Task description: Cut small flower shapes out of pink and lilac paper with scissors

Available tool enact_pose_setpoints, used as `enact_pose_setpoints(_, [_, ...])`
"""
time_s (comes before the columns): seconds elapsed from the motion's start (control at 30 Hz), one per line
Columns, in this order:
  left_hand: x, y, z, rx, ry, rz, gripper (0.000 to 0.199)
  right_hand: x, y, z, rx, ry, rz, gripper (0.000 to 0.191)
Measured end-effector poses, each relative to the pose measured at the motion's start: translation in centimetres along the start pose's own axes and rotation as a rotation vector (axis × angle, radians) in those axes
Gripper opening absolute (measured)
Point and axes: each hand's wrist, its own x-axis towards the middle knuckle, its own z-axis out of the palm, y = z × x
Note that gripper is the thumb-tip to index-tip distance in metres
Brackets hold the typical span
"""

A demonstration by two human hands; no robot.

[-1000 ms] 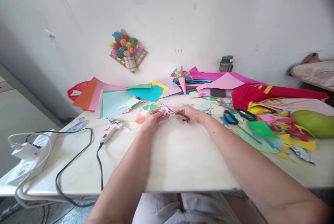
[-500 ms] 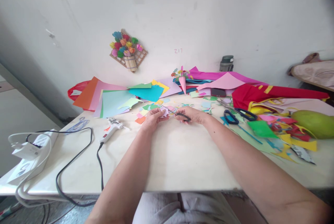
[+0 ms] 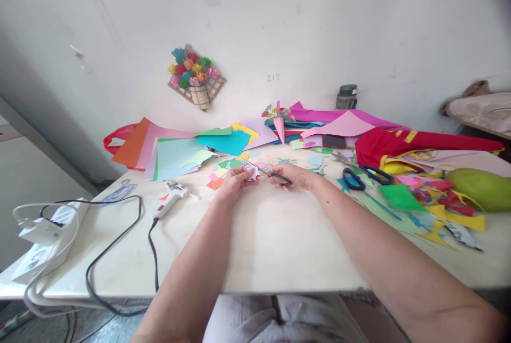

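Left hand [image 3: 236,183]: thumb and fingers pinching a small pale lilac paper piece, above the middle of the table.
Paper piece [image 3: 253,173]: at the left fingertips, between the two hands; its exact outline is too small to tell.
Right hand [image 3: 295,175]: fingers curled around the black handles of a pair of scissors.
Scissors [image 3: 282,178]: blades pointing far and left, close by the paper piece; whether they touch it cannot be told.
Paper scraps [image 3: 229,164]: many colours, scattered on the table just beyond the hands.
Table [image 3: 287,247]: pale top, its far side along the wall.
Glue gun [image 3: 170,204]: white, lying left of the left hand, its black cord running toward the near edge.
Coloured sheets [image 3: 175,156]: overlapping, far left.
Paper cone [image 3: 280,129]: pink, with small flowers at its top, far middle.
Second scissors [image 3: 353,179]: dark blue handles, lying right of the right hand.
Green fruit [image 3: 479,188]: right side, beside red and yellow scraps.
Bottle [image 3: 346,98]: dark-lidded, far right of the cone, by the wall.
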Motion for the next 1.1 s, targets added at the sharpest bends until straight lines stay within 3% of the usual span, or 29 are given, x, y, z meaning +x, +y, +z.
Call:
enact_pose_setpoints(0.6, [0.1,-0.1,-0.1,0.004,-0.014,-0.013,0.044,0.7,1.1,-0.5,0.021,-0.021,-0.041,0.021])
enact_pose_setpoints(0.9, [0.1,-0.3,-0.2,0.001,-0.008,-0.015,0.037,0.0,0.1,0.0,-0.018,0.009,-0.006,0.018])
enact_pose_setpoints(1.1, [0.0,-0.3,-0.2,-0.003,0.008,-0.006,0.038,0.7,0.8,0.0,-0.012,0.006,-0.047,0.020])
